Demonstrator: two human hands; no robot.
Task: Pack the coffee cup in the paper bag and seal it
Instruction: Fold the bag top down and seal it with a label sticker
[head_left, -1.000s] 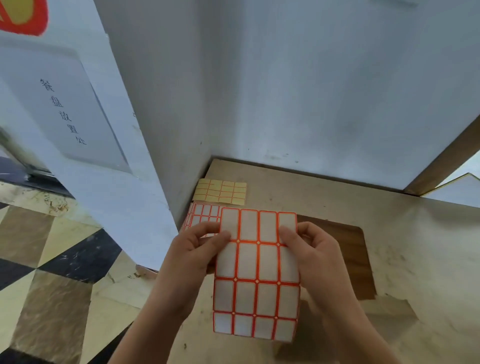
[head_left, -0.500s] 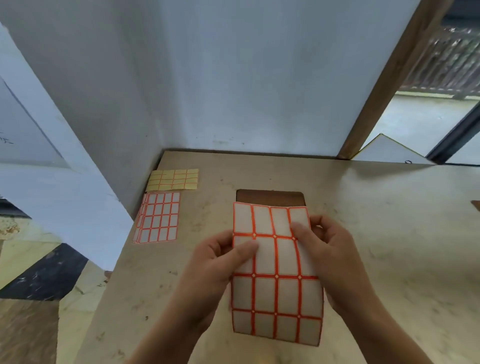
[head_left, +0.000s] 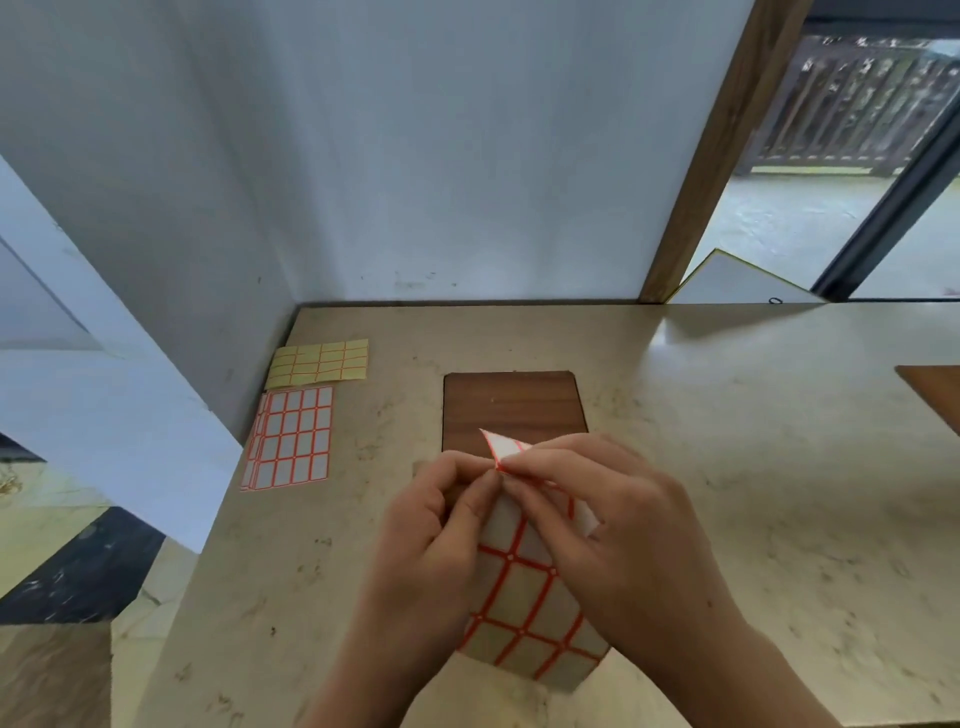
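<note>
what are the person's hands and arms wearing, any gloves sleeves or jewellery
Nothing is worn that shows. The left hand and right hand are bare, with no gloves, rings or watch, and both forearms are bare down to the frame's bottom edge, with no sleeve in view.

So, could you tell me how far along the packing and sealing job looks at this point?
Done: nothing visible; no coffee cup or paper bag is in view. In hand: both the left hand and right hand pinch the top corner of a red-gridded label sheet, apparently peeling a sticker. Left: packing and sealing. Spare sheets lie on the counter.
</note>
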